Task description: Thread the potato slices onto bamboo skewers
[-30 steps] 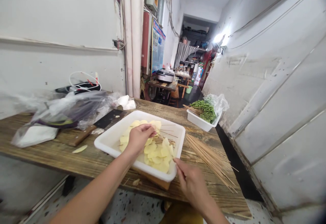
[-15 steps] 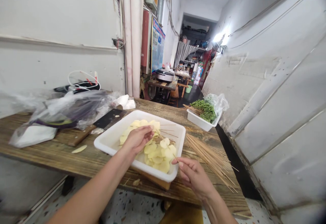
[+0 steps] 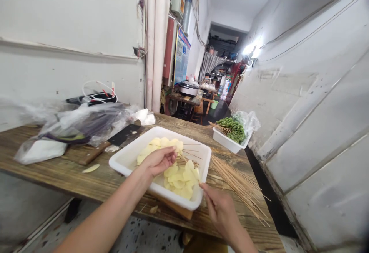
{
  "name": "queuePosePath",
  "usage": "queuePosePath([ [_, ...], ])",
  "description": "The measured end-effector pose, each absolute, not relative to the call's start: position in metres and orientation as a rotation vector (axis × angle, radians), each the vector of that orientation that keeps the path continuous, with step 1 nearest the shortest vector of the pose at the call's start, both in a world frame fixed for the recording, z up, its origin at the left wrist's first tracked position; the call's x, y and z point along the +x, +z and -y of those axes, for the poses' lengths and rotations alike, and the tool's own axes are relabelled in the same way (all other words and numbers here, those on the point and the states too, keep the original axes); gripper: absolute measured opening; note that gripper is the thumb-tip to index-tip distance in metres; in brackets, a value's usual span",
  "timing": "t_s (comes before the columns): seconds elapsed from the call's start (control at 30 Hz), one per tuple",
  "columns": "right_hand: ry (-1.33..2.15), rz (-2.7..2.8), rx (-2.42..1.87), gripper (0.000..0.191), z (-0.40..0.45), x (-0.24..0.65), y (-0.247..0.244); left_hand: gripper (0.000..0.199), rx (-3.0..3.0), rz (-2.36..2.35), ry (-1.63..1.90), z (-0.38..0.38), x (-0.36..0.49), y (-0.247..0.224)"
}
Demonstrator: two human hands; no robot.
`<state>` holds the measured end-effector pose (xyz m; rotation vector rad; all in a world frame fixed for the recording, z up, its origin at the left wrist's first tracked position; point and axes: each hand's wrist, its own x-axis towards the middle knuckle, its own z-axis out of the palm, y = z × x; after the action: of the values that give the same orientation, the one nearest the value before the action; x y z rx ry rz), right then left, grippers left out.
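A white plastic tub holds pale yellow potato slices, with several threaded on thin sticks along its far side. My left hand is over the tub, fingers closed on one end of a bamboo skewer. That skewer slants down to the right through a few slices. By the tub's right rim, my right hand pinches at the skewer's other end, beside the slices. Its exact grip is partly hidden.
Loose bamboo skewers lie right of the tub. Behind them is a white basket of green skewered food. On the left are a cleaver, plastic bags and a stray slice. A person sits far back.
My right hand has shifted slightly down and turned, and the slices on the skewer now lie closer together and tilted. My left hand stays about where it was. The view has shifted slightly.
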<state>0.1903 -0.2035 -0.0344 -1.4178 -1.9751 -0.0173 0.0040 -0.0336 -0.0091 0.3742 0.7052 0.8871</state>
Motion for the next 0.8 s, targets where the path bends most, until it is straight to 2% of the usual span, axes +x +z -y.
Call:
queuePosePath([
  [0.17, 0.401, 1.733, -1.367, 0.028, 0.200, 0.196, -0.040, 0.012, 0.484, -0.707, 0.975, 0.040, 0.007, -0.007],
  [0.33, 1.132, 1.264, -1.161, 0.032, 0.198, 0.192, -0.040, 0.015, 0.529, -0.728, 1.130, 0.045, 0.013, -0.005],
  [0.43, 1.600, 0.864, -0.941, 0.028, 0.198, 0.187, -0.034, 0.014, 0.476, -0.702, 1.158, 0.045, 0.013, -0.004],
  [0.53, 1.799, 0.664, -0.799, 0.024, 0.199, 0.183, -0.029, 0.013, 0.410, -0.651, 1.140, 0.043, 0.012, -0.004],
  [0.6, 1.730, 0.741, -0.873, 0.024, 0.199, 0.181, -0.030, 0.012, 0.395, -0.645, 1.125, 0.042, 0.012, -0.004],
  [0.67, 1.460, 1.001, -1.066, 0.026, 0.200, 0.181, -0.032, 0.011, 0.413, -0.671, 1.127, 0.042, 0.012, -0.005],
  [0.8, 0.454, 1.726, -1.312, 0.027, 0.200, 0.190, -0.040, 0.010, 0.432, -0.742, 1.120, 0.042, 0.012, -0.007],
])
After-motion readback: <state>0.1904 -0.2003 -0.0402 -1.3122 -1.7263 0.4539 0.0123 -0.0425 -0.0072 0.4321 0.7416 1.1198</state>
